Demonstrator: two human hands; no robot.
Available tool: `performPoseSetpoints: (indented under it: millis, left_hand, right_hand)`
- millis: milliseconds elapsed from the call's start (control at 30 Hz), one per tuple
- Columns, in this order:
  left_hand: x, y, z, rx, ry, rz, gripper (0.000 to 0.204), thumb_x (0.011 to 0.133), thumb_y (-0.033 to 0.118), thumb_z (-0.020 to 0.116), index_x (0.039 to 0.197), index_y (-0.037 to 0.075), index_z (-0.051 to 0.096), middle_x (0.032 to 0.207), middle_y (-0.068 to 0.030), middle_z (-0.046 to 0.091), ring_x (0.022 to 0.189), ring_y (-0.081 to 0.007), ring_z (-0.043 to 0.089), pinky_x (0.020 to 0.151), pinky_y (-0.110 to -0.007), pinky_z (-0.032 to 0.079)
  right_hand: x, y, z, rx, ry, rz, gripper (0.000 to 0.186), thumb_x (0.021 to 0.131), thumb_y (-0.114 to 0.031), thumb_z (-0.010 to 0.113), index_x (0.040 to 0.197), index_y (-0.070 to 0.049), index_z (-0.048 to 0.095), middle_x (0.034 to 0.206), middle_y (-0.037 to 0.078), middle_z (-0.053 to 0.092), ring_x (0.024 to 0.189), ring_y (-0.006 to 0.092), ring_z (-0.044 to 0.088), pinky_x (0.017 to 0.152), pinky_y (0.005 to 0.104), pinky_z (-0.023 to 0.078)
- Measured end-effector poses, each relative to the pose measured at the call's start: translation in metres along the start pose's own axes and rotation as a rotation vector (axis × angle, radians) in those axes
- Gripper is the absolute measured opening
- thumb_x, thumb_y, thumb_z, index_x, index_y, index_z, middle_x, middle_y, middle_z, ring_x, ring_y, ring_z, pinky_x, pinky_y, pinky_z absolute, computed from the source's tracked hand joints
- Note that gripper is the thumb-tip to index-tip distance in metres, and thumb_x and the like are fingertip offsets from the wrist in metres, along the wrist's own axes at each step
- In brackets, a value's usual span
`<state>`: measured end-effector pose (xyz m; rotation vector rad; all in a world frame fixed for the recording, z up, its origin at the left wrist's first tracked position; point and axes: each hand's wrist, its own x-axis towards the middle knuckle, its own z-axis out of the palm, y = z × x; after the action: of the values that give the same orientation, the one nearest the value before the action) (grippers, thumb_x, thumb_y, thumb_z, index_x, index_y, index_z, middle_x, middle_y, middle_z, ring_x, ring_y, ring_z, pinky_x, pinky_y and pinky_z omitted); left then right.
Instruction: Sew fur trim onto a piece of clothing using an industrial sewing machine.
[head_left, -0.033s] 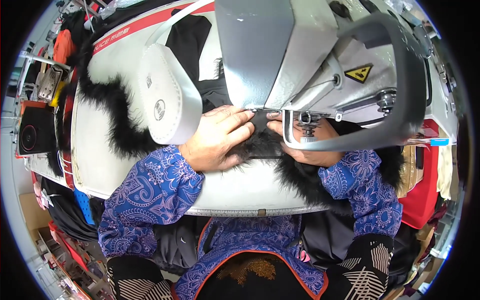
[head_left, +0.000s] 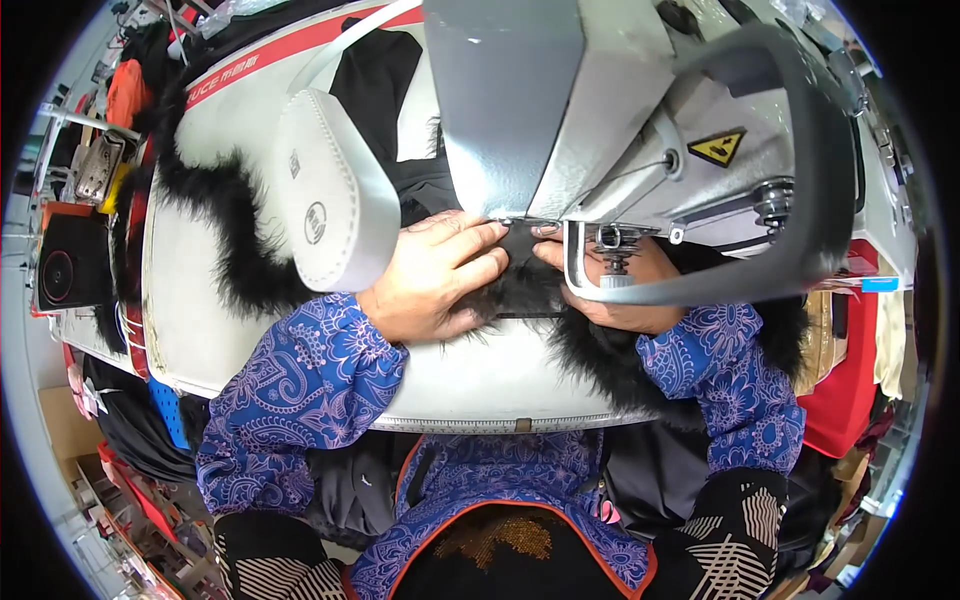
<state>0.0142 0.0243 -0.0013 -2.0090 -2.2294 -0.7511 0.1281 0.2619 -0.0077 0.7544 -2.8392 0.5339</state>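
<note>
My left hand (head_left: pixel 430 275) lies on black cloth with a fluffy black trim (head_left: pixel 520 290), its fingers stretched toward the foot of a sewing machine (head_left: pixel 505 110). From the other side my right hand (head_left: pixel 625 295) reaches in, fingertips on the same cloth (head_left: pixel 520 242), partly hidden behind the machine's metal parts. Both hands look open, pressing the cloth to the machine bed instead of wrapping round it. The needle area sits just beyond my fingertips and is too small to make out. More black fur hangs below my right wrist.
Left of my left hand stands a white rounded lamp-like head (head_left: pixel 330 200). A black fur strip (head_left: pixel 240 220) trails over the white table (head_left: pixel 200 330). A dark curved guard (head_left: pixel 825 180) arches over my right hand. A ruler strip (head_left: pixel 480 424) edges the table; a red bin (head_left: pixel 845 400) stands right.
</note>
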Motion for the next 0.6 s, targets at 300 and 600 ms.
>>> performPoseSetpoints:
  millis: [300,600]
  left_hand:
    - [0.001,-0.005,-0.006,-0.014,0.011,0.183,0.047,0.051,0.017,0.077,0.094,0.003,0.064,0.106,-0.0121,0.064,0.109,-0.0283,0.062,0.093,-0.038,0.054]
    - [0.006,-0.005,-0.006,-0.073,0.055,0.173,0.045,0.052,0.019,0.074,0.091,0.001,0.064,0.095,-0.0124,0.064,0.097,-0.0293,0.064,0.091,-0.041,0.054]
  right_hand:
    - [0.008,-0.003,-0.003,0.028,-0.011,0.003,0.045,0.075,-0.001,0.061,0.12,-0.007,0.062,0.116,0.012,0.066,0.099,0.0286,0.066,0.084,0.0392,0.053]
    - [0.001,-0.001,0.005,-0.042,0.001,0.055,0.041,0.073,0.0,0.062,0.113,-0.01,0.065,0.113,0.01,0.066,0.101,0.0286,0.065,0.086,0.0425,0.052]
